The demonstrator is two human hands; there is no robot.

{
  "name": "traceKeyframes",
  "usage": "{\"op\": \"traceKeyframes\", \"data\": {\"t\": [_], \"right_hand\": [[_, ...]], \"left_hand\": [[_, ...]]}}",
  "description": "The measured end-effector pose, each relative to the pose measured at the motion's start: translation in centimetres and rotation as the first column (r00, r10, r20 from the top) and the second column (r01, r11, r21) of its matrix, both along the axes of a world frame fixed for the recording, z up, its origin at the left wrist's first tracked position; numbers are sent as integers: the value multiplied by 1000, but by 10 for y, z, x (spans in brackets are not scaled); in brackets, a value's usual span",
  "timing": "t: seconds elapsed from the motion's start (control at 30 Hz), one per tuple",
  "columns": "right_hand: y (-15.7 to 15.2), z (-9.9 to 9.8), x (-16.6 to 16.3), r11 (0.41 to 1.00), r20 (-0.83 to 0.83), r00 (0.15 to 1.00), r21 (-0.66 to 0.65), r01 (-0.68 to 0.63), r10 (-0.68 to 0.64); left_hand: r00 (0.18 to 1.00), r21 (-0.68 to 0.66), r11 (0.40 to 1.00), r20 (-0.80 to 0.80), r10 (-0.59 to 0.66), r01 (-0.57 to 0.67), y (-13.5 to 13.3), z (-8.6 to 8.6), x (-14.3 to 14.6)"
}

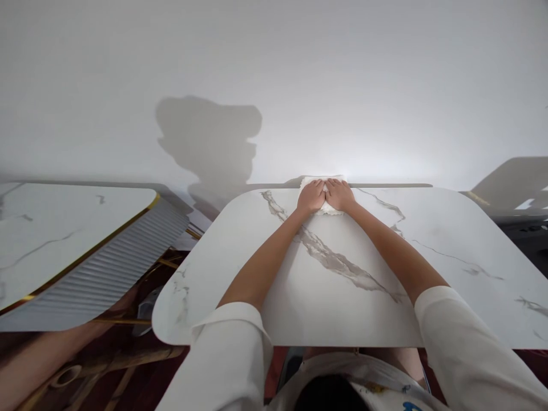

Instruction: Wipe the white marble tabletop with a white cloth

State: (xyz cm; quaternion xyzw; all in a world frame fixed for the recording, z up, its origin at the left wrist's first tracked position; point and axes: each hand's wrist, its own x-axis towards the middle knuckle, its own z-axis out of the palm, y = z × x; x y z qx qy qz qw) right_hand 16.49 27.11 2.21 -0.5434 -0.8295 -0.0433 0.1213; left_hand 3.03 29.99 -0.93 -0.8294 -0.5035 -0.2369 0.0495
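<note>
A white cloth lies folded or bunched at the far edge of the white marble-patterned tabletop, close to the wall. My left hand rests on the cloth's left part, its fingers laid flat and pointing forward. Beside it, my right hand lies flat on the right part, with the two hands touching or nearly touching at the thumbs. Both arms reach straight out across the table. Parts of the cloth are hidden beneath my palms.
A pale wall rises behind the table and carries a dark shadow. To the left stands another marble-patterned top with gold trim and a ribbed grey side. Below it are wooden bars and a limb. Something dark sits at the right.
</note>
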Motion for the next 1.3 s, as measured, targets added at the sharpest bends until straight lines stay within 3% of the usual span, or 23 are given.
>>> {"op": "traceKeyframes", "data": {"t": [0.17,0.3,0.5,0.67,0.8,0.9,1.0,1.1,1.3], "right_hand": [[-20,1,2,1000,17,1000,-20,17,-16],[-56,-2,2,1000,31,1000,-24,5,-5],[-127,-8,-4,998,9,998,-2,-60,60],[-199,-11,-7,994,-13,994,5,-105,105],[-257,-12,1,989,-16,989,16,-147,147],[-289,-11,19,989,-21,989,-1,-148,148],[-306,-12,47,995,-25,994,1,-103,103],[-309,-14,77,999,-15,999,8,-51,51],[-267,-11,112,1000,56,998,6,13,-13]], "left_hand": [[1000,-5,1000,6,-4,4,-16,-2,0],[998,38,997,-3,-65,65,-52,-7,-6],[998,47,997,-15,-53,54,-135,-11,-19],[1000,-23,1000,-14,10,-10,-215,-11,-23],[999,-89,995,0,53,-53,-281,-12,-16],[999,-89,995,24,48,-46,-314,-14,1],[999,-55,998,49,-13,16,-328,-14,27],[995,-67,993,39,-92,94,-323,-9,56],[991,-196,974,-48,-122,110,-279,15,97]]}}
